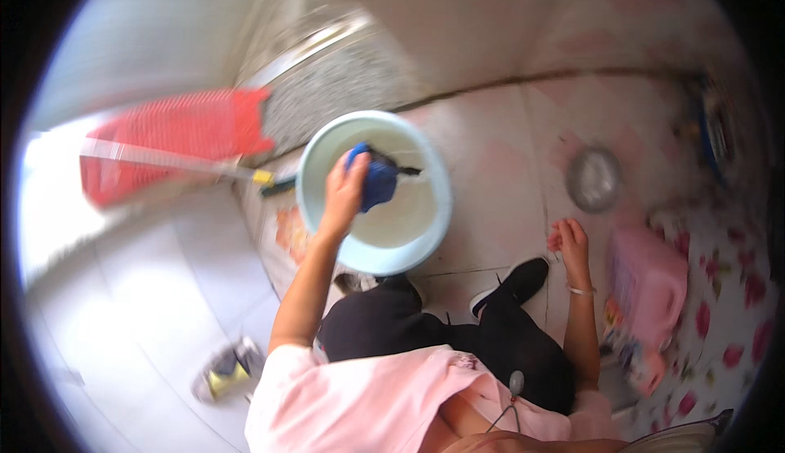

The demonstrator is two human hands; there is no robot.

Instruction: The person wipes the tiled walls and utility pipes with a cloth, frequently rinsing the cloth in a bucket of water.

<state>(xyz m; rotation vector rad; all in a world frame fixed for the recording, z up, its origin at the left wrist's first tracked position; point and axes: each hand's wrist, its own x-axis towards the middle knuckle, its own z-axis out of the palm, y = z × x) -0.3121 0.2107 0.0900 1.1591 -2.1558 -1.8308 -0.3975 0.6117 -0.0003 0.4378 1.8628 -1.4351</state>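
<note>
My left hand [347,186] grips a bunched blue piece of fabric [378,186] over a pale blue plastic basin [443,207]. A dark strip or end [409,171] sticks out to the right of the fabric; what it is I cannot tell. Cloudy water [402,223] fills the lower part of the basin, which stands on the tiles in front of my feet. Off to the right, my right hand [570,241] hangs in the air with loosely bent fingers, holding nothing. Nearest to it is a round metal bowl [593,180] on the floor.
A red slatted plastic item [178,140] lies at the left, crossed by a long pale handle [165,157] with a yellow collar. One sneaker [230,370] rests on the lower-left tiles. At the right are a pink plastic jug [647,281] and floral-patterned cloth [717,312].
</note>
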